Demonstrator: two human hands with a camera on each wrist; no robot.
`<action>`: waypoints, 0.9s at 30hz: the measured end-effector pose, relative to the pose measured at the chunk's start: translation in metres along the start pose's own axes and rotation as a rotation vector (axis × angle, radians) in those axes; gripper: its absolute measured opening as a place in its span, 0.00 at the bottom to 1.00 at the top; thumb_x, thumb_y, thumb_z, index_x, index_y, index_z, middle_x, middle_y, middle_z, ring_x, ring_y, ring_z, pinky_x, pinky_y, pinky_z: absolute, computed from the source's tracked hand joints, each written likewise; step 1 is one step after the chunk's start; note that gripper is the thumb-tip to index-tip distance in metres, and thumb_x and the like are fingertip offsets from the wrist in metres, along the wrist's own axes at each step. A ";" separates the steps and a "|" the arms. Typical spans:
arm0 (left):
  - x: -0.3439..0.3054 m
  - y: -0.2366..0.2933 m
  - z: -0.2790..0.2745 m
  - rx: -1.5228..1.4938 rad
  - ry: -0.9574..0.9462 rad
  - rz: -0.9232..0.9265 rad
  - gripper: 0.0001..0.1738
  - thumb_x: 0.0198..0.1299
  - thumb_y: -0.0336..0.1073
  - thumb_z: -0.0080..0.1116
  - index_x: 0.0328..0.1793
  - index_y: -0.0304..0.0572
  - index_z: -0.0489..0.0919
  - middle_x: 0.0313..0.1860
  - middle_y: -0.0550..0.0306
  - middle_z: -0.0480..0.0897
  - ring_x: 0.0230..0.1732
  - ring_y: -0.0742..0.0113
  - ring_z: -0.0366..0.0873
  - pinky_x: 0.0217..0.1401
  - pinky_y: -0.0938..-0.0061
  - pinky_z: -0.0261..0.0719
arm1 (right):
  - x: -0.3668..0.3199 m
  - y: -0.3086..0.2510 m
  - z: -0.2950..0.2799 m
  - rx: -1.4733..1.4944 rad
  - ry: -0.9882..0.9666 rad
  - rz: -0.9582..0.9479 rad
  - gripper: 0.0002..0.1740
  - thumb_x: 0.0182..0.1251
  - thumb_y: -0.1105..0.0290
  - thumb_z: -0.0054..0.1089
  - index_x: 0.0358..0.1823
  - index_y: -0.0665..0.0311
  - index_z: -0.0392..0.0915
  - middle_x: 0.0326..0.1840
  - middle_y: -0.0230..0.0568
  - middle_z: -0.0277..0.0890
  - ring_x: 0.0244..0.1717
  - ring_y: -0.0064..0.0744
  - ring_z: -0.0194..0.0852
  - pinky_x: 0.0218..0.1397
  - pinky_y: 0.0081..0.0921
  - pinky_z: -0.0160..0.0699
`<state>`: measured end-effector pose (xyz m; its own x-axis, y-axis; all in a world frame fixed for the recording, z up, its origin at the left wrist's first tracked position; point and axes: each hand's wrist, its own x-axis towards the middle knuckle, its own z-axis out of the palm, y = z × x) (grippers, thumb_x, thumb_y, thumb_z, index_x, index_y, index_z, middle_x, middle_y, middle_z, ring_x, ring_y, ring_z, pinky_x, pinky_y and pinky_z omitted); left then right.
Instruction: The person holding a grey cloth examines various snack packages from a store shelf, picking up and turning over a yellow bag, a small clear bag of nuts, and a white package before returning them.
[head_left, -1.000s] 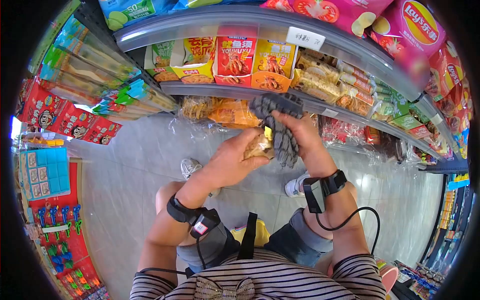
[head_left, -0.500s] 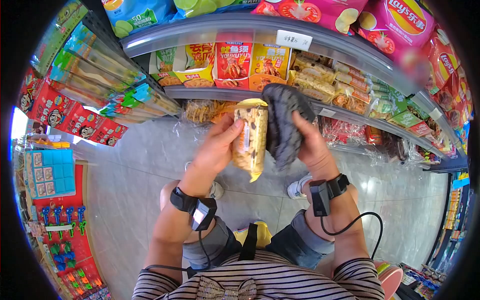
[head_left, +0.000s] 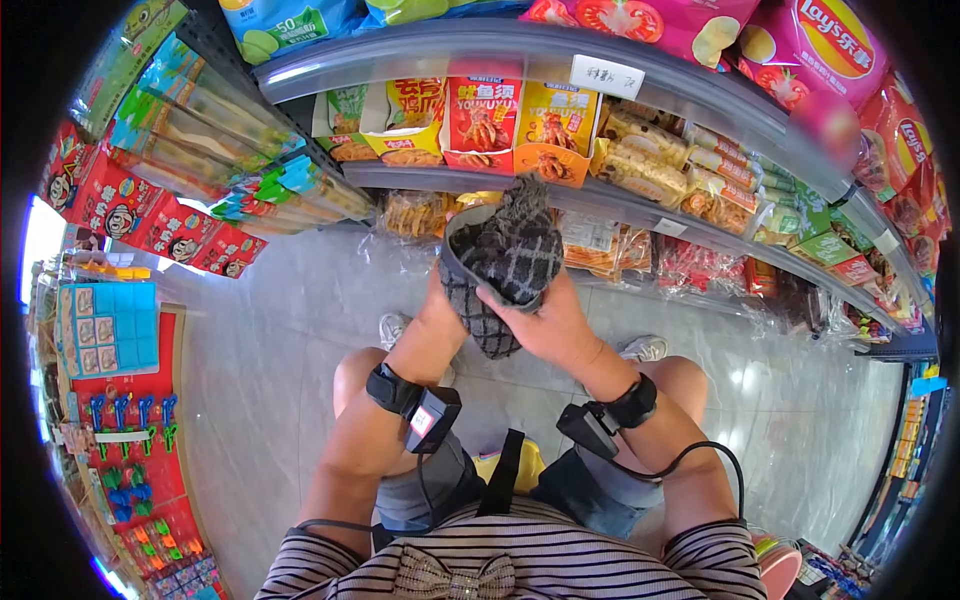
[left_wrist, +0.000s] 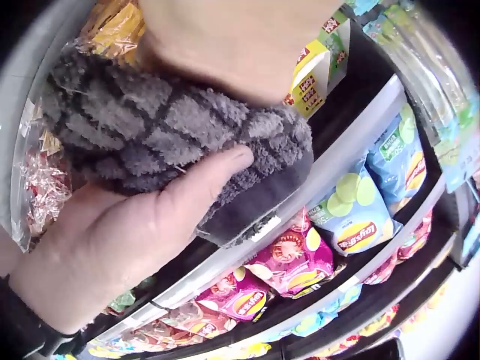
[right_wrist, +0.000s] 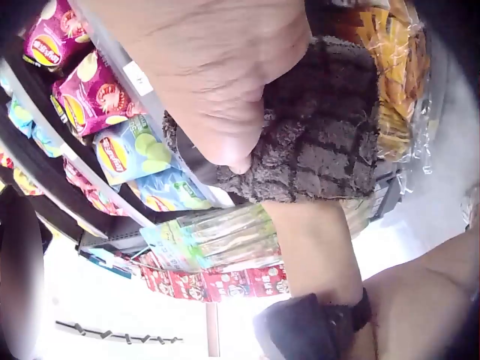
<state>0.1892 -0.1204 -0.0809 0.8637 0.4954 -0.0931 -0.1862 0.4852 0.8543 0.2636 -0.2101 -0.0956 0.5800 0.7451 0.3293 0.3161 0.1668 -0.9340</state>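
Observation:
A fuzzy grey-and-black checked cloth [head_left: 505, 265] with a smooth dark edge is bunched between both hands in front of the shelves. My right hand [head_left: 555, 320] grips its right side, the thumb pressed over the near edge. The right thumb also lies across the cloth [left_wrist: 172, 124] in the left wrist view. Behind the cloth is my left hand [head_left: 442, 305], mostly covered in the head view; its blurred near part [left_wrist: 225, 45] overlaps the cloth in the left wrist view. I cannot tell what the left fingers hold. No packet shows between the hands.
Boxed snacks [head_left: 482, 115] and wrapped biscuit packs [head_left: 645, 165] line the shelf [head_left: 420, 178] just ahead. Chip bags [head_left: 820, 50] fill the shelf above. Hanging snack packs [head_left: 200, 130] are on the left. Grey floor [head_left: 300, 300] lies below, with the person's knees and shoes near the hands.
The yellow snack packet, held in the left hand half a second ago, is out of sight. The right hand and cloth have moved left, and the cloth covers most of the left hand.

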 end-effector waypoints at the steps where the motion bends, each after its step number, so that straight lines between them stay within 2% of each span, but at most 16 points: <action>1: 0.005 -0.014 -0.015 -0.134 -0.062 -0.062 0.31 0.61 0.57 0.37 0.59 0.40 0.65 0.55 0.53 0.72 0.52 0.60 0.71 0.57 0.65 0.67 | 0.004 0.003 0.000 0.002 0.045 -0.002 0.21 0.45 0.67 0.64 0.43 0.64 0.73 0.49 0.49 0.67 0.56 0.52 0.57 0.61 0.38 0.53; 3: 0.009 -0.033 -0.031 -0.308 -0.079 -0.174 0.28 0.60 0.53 0.41 0.59 0.40 0.65 0.54 0.55 0.72 0.53 0.61 0.71 0.56 0.66 0.69 | 0.014 0.008 -0.003 0.004 0.137 -0.004 0.21 0.45 0.67 0.64 0.43 0.64 0.73 0.47 0.49 0.67 0.56 0.52 0.56 0.61 0.39 0.52; 4: 0.006 -0.037 -0.030 -0.353 -0.040 -0.216 0.27 0.60 0.52 0.43 0.58 0.40 0.65 0.54 0.56 0.73 0.52 0.62 0.71 0.56 0.67 0.70 | 0.018 0.009 -0.009 -0.143 0.146 -0.033 0.21 0.48 0.66 0.63 0.43 0.67 0.72 0.45 0.48 0.70 0.51 0.46 0.64 0.57 0.36 0.59; 5: 0.004 -0.030 -0.018 -0.396 -0.002 -0.257 0.26 0.60 0.50 0.46 0.58 0.40 0.65 0.53 0.57 0.73 0.52 0.63 0.71 0.55 0.69 0.70 | 0.024 0.009 -0.013 -0.046 0.190 0.094 0.21 0.49 0.66 0.63 0.42 0.69 0.71 0.43 0.48 0.72 0.48 0.43 0.66 0.54 0.34 0.62; 6: 0.007 -0.020 -0.007 -0.349 0.064 -0.396 0.26 0.57 0.47 0.51 0.57 0.39 0.66 0.52 0.55 0.73 0.50 0.65 0.72 0.52 0.70 0.73 | 0.028 0.009 -0.017 0.051 0.234 0.223 0.21 0.50 0.65 0.63 0.42 0.71 0.71 0.42 0.47 0.73 0.46 0.40 0.69 0.51 0.32 0.65; 8: 0.002 -0.016 -0.012 -0.148 -0.007 -0.390 0.27 0.56 0.48 0.52 0.57 0.39 0.65 0.52 0.53 0.73 0.49 0.66 0.73 0.50 0.69 0.74 | 0.035 -0.003 -0.028 0.117 0.265 0.369 0.21 0.53 0.64 0.61 0.42 0.74 0.70 0.38 0.44 0.76 0.36 0.31 0.74 0.42 0.26 0.71; 9: -0.001 -0.012 -0.017 -0.047 -0.042 -0.381 0.28 0.56 0.48 0.53 0.57 0.38 0.65 0.51 0.51 0.73 0.48 0.66 0.74 0.50 0.68 0.74 | 0.037 -0.002 -0.033 0.222 0.303 0.436 0.20 0.53 0.65 0.61 0.42 0.73 0.71 0.37 0.42 0.76 0.36 0.30 0.74 0.41 0.25 0.72; 10: -0.004 -0.004 -0.017 -0.007 -0.014 -0.396 0.29 0.56 0.47 0.51 0.58 0.35 0.64 0.50 0.45 0.74 0.46 0.60 0.75 0.48 0.65 0.75 | 0.039 -0.001 -0.036 0.331 0.338 0.499 0.19 0.54 0.66 0.61 0.42 0.71 0.71 0.37 0.40 0.76 0.36 0.29 0.74 0.41 0.25 0.72; 13: -0.006 0.015 -0.009 -0.421 -0.156 -0.250 0.31 0.56 0.48 0.48 0.60 0.34 0.62 0.50 0.41 0.73 0.46 0.54 0.75 0.48 0.63 0.75 | 0.038 0.008 -0.051 0.688 0.280 0.616 0.16 0.58 0.65 0.55 0.44 0.68 0.71 0.38 0.39 0.76 0.36 0.29 0.75 0.39 0.25 0.75; 14: -0.001 0.019 -0.012 -0.372 -0.234 -0.199 0.33 0.55 0.50 0.46 0.60 0.32 0.62 0.51 0.38 0.73 0.47 0.50 0.74 0.48 0.62 0.74 | 0.036 0.011 -0.057 0.836 0.214 0.651 0.16 0.59 0.65 0.55 0.45 0.68 0.71 0.38 0.39 0.76 0.36 0.29 0.75 0.40 0.24 0.75; 16: 0.004 0.024 -0.019 -0.391 -0.179 -0.165 0.33 0.56 0.52 0.44 0.60 0.33 0.62 0.51 0.39 0.72 0.47 0.51 0.74 0.49 0.62 0.74 | 0.034 0.008 -0.057 1.077 0.121 0.732 0.18 0.61 0.62 0.51 0.47 0.68 0.70 0.40 0.38 0.76 0.37 0.30 0.76 0.42 0.26 0.76; 20: 0.007 0.023 -0.007 -0.404 0.076 0.014 0.27 0.57 0.49 0.45 0.56 0.35 0.66 0.45 0.46 0.76 0.42 0.58 0.76 0.45 0.68 0.75 | 0.016 -0.016 -0.047 1.094 -0.059 0.812 0.20 0.60 0.62 0.53 0.51 0.65 0.68 0.43 0.36 0.74 0.42 0.29 0.74 0.47 0.26 0.74; 21: 0.006 0.022 -0.005 -0.402 0.152 0.071 0.26 0.57 0.49 0.46 0.55 0.36 0.67 0.43 0.48 0.76 0.40 0.59 0.76 0.44 0.69 0.75 | 0.009 -0.015 -0.035 0.930 -0.062 0.655 0.20 0.58 0.66 0.56 0.51 0.64 0.68 0.44 0.36 0.74 0.45 0.29 0.73 0.49 0.26 0.73; 22: 0.007 0.018 -0.004 -0.275 0.295 0.139 0.23 0.58 0.47 0.46 0.52 0.36 0.67 0.41 0.53 0.76 0.39 0.64 0.75 0.41 0.72 0.74 | 0.007 -0.016 -0.028 0.979 -0.081 0.673 0.20 0.57 0.68 0.57 0.51 0.64 0.68 0.44 0.36 0.74 0.44 0.29 0.73 0.48 0.27 0.74; 25: 0.008 0.010 0.003 0.019 0.450 0.297 0.27 0.58 0.50 0.45 0.52 0.33 0.68 0.42 0.52 0.76 0.39 0.66 0.75 0.45 0.74 0.71 | 0.010 -0.010 -0.026 1.077 -0.071 0.788 0.20 0.55 0.71 0.59 0.50 0.64 0.68 0.43 0.36 0.74 0.42 0.30 0.75 0.46 0.28 0.75; 27: 0.010 0.001 -0.005 0.193 0.420 0.386 0.30 0.60 0.54 0.39 0.55 0.33 0.66 0.47 0.53 0.74 0.45 0.65 0.73 0.50 0.74 0.68 | 0.014 -0.008 -0.026 1.081 -0.039 0.838 0.19 0.55 0.71 0.59 0.49 0.64 0.69 0.43 0.37 0.74 0.41 0.30 0.75 0.44 0.29 0.76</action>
<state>0.1958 -0.1113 -0.0830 0.4843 0.8711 0.0816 -0.3266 0.0935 0.9405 0.2883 -0.2178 -0.0798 0.2785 0.8862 -0.3703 -0.8651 0.0640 -0.4974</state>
